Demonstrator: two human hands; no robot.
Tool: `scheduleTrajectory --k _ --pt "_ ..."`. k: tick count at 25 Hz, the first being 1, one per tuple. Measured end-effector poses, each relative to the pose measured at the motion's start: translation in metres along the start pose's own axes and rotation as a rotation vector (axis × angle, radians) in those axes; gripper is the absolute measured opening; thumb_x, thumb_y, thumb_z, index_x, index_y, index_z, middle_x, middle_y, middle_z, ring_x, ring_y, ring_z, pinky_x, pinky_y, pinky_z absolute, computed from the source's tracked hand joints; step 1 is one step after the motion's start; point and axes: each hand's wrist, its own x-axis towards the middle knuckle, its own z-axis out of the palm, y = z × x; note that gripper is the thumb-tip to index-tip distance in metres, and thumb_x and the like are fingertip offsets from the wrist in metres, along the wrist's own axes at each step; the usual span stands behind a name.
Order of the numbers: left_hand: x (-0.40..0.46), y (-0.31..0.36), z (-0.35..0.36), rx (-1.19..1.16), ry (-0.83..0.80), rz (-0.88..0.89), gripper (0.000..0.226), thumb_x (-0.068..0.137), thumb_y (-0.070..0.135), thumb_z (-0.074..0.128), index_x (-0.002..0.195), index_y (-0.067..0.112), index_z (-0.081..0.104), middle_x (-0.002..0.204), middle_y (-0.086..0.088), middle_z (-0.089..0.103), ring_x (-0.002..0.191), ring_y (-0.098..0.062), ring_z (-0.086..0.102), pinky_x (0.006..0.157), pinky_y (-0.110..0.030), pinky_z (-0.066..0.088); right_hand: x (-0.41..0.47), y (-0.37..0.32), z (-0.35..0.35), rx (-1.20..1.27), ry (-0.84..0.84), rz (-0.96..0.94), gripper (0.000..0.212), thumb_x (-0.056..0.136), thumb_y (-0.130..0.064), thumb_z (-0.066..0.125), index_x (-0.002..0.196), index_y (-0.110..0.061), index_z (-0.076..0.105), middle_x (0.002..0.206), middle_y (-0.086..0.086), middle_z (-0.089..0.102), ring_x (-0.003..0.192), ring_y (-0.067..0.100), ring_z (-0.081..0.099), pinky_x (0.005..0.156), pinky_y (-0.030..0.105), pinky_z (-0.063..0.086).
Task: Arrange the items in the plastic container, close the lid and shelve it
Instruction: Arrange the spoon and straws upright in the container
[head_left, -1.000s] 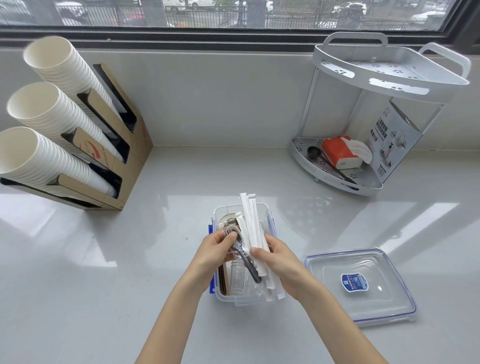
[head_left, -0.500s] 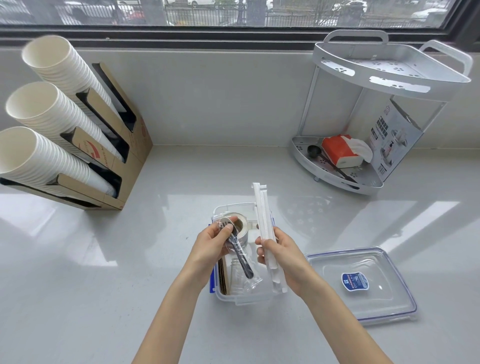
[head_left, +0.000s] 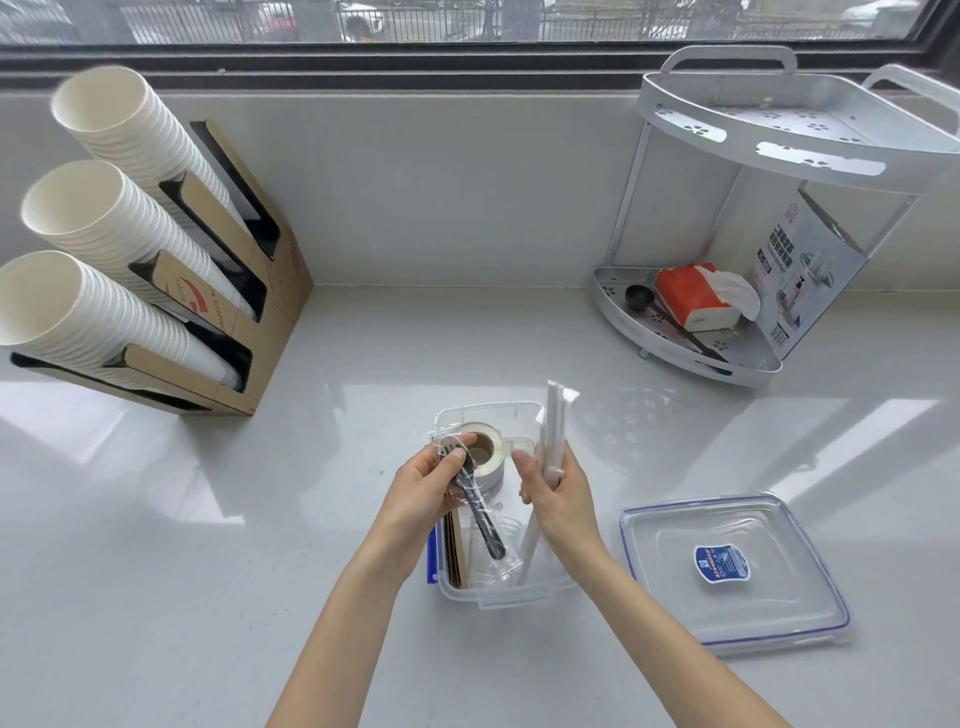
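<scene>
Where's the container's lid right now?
In the head view the lid lies flat on the counter, off to the right of the open plastic container and the right hand, nearer than the corner rack.

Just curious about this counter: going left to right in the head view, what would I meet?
Cup holder → left hand → right hand → lid → rack.

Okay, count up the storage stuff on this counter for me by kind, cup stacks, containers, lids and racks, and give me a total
Paper cup stacks in the cardboard holder: 3
Plastic container: 1
Lid: 1, lying off the container
Corner rack: 1
Total: 6
</scene>
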Motion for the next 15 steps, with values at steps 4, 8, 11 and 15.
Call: scheduleTrajectory --k 4,8,11,15 --pt "0.0004 -0.0008 -0.0008 0.003 0.007 -0.009 0.026 0.093 0.013 0.044 0.112 0.014 0.061 0.075 0.003 0.055 0.062 -0.006 0.049 0.051 -0.008 0.046 0.0020 0.0044 -0.0005 -0.003 0.009 -0.035 0.029 0.088 -0.020 0.057 0.062 -0.025 0.047 0.037 -0.012 0.046 0.038 -0.002 0.041 0.046 0.005 0.034" --pt "-0.0002 -0.0012 -0.0011 0.025 0.016 -0.016 0.025 0.093 0.014 0.044 0.110 0.016 0.062 0.075 0.004 0.056 0.062 -0.005 0.051 0.058 -0.013 0.046 0.0015 0.0066 -0.0022 0.002 -0.013 -0.035 0.050 0.090 -0.026 0.054 0.043 -0.023 0.036 0.039 -0.011 0.033 0.040 0.003 0.029 0.044 0.014 0.025" --pt "0.0008 -0.0019 -0.0001 0.081 0.045 -0.003 0.022 0.093 0.016 0.043 0.099 0.021 0.064 0.083 0.000 0.057 0.072 -0.011 0.051 0.073 -0.024 0.044 -0.0016 0.0068 -0.0026 -0.107 -0.068 -0.045 0.048 0.091 -0.035 0.048 0.048 -0.015 0.038 0.050 0.005 0.038 0.043 0.005 0.034 0.049 0.015 0.030" --pt "-0.0009 -0.0012 0.0004 0.104 0.035 0.015 0.022 0.094 0.018 0.042 0.089 0.024 0.062 0.081 0.003 0.057 0.074 -0.012 0.052 0.077 -0.030 0.044 -0.0020 0.0038 -0.0066 -0.479 -0.171 -0.181 0.042 0.093 -0.030 0.047 0.054 -0.037 0.031 0.060 -0.013 0.039 0.058 -0.002 0.043 0.058 0.011 0.035"
